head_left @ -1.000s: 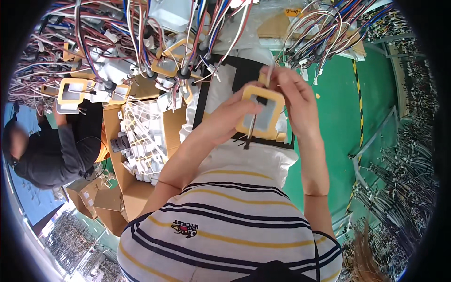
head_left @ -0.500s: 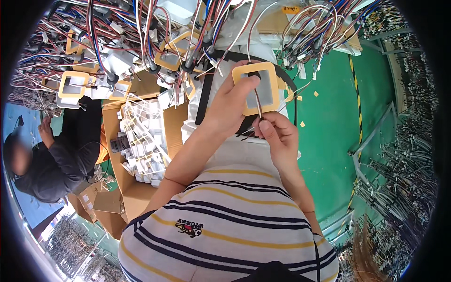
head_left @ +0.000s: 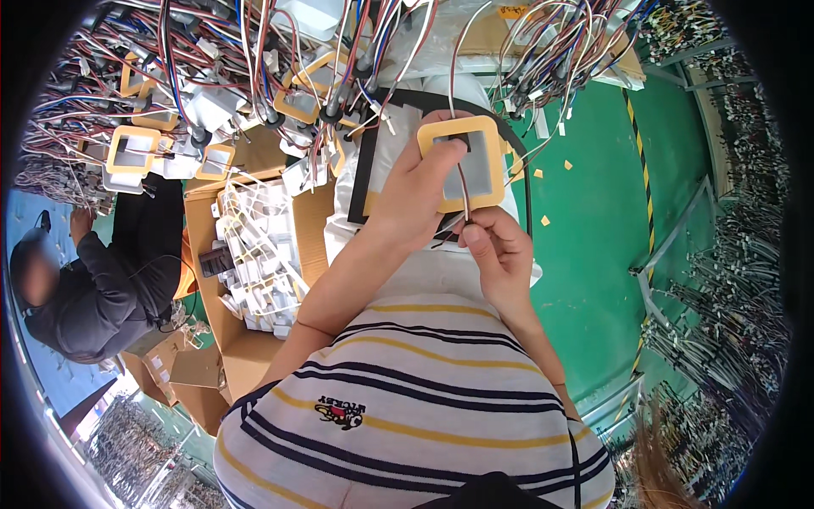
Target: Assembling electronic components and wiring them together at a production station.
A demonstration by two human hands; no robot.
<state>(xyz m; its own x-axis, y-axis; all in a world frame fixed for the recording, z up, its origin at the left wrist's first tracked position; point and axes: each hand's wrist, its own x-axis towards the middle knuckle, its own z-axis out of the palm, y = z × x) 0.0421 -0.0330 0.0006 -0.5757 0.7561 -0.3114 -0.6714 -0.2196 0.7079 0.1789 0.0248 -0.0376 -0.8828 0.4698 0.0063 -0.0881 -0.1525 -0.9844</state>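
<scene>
My left hand (head_left: 405, 187) grips a square, grey plastic housing (head_left: 482, 165) with a yellow rim, its thumb pressed inside on a dark piece at the upper part. A thin cable (head_left: 464, 185) runs in from the far side, across the open inside of the housing and out over its near edge. Just below that edge, my right hand (head_left: 502, 250) pinches the cable between thumb and fingers. Loose dark wire ends (head_left: 443, 240) stick out to the left of that pinch. The fingers of my left hand behind the housing are hidden.
Bundles of wires (head_left: 246, 51) with more yellow-rimmed housings (head_left: 133, 151) crowd the far left. A cardboard box (head_left: 242, 352) of white parts stands at my left, beyond it a co-worker in dark clothes (head_left: 85, 305). Wire racks (head_left: 721, 314) line the right; yellow scraps (head_left: 544, 220) dot the green floor.
My right hand and the cable end have shifted slightly left and up. The housing has barely moved. At the left, the co-worker's arm and head have moved a little.
</scene>
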